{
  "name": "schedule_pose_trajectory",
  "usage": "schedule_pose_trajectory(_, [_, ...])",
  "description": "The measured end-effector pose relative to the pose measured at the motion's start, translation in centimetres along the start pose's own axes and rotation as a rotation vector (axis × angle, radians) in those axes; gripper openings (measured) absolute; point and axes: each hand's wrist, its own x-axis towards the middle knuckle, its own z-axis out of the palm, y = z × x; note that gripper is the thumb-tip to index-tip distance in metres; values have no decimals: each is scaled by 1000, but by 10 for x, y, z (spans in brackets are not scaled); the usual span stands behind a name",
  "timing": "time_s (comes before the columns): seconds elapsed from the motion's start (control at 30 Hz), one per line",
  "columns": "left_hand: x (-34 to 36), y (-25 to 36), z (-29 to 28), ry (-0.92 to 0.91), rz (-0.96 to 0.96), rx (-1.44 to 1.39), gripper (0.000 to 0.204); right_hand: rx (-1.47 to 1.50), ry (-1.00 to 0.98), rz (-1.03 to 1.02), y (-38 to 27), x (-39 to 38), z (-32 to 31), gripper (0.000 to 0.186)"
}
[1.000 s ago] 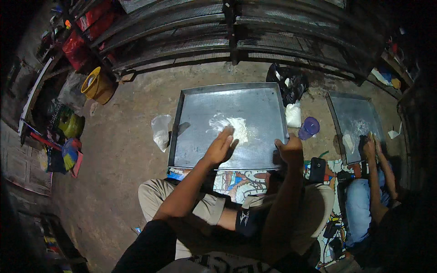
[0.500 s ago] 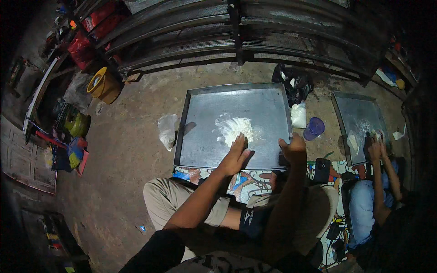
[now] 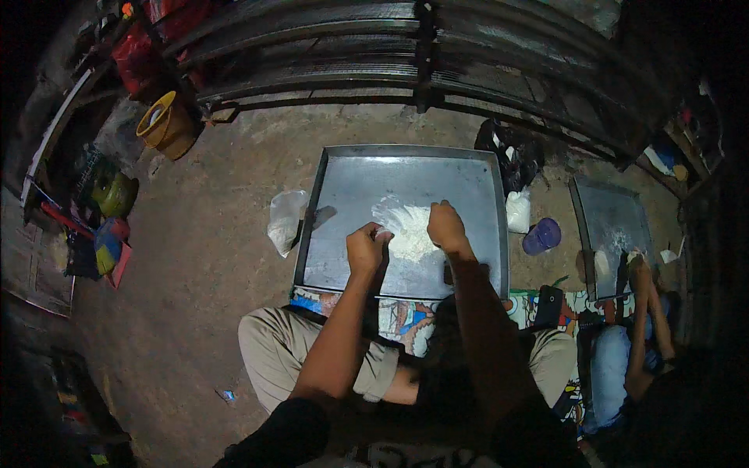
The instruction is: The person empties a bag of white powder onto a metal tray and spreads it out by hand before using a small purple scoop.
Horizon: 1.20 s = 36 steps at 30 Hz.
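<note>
A shallow metal tray [image 3: 335,269] lies in front of me, with a spread heap of white powder [image 3: 409,243] near its middle. My left hand [image 3: 364,249] is at the heap's left edge, fingers curled in; whatever they may hold is hidden. At the right edge of the powder, my right hand [image 3: 448,228] is closed like a fist with the knuckles up, and its inside does not show. Left of the tray stands a clear plastic bag of white powder [image 3: 284,234]. Another white bag [image 3: 518,211] and a purple cup [image 3: 541,236] sit along its right side.
To the right, another person's hands [image 3: 638,269] work at a second metal tray [image 3: 624,207]. A black phone [image 3: 549,306] lies on the patterned mat [image 3: 406,313]. Dark slatted racks [image 3: 312,86] run along the back, with a yellow bucket [image 3: 172,132] at the back left.
My left hand has drawn back left from the powder and curled. My right hand has left the tray's right rim and come over to the powder, closed. The view has shifted slightly.
</note>
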Motion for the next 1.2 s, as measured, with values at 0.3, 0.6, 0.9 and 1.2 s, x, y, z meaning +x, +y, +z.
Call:
schedule_pose_trajectory(0.3, [21,-12,-1,-3,135,83,34,-323,12,-142,-64,-12,43,12])
schedule_pose_trajectory(0.6, [14,-45,19,-294,290,337,68,-2,-22,-139,-18,-29,-27,26])
schedule_pose_trajectory(0.9, [-10,-23,17,-207,354,-12,47,-202,154,-179,-28,-52,26,53])
schedule_pose_trajectory(1.2, [-36,-17,3,-535,199,505,76,-238,104,-289,-40,-92,6,69])
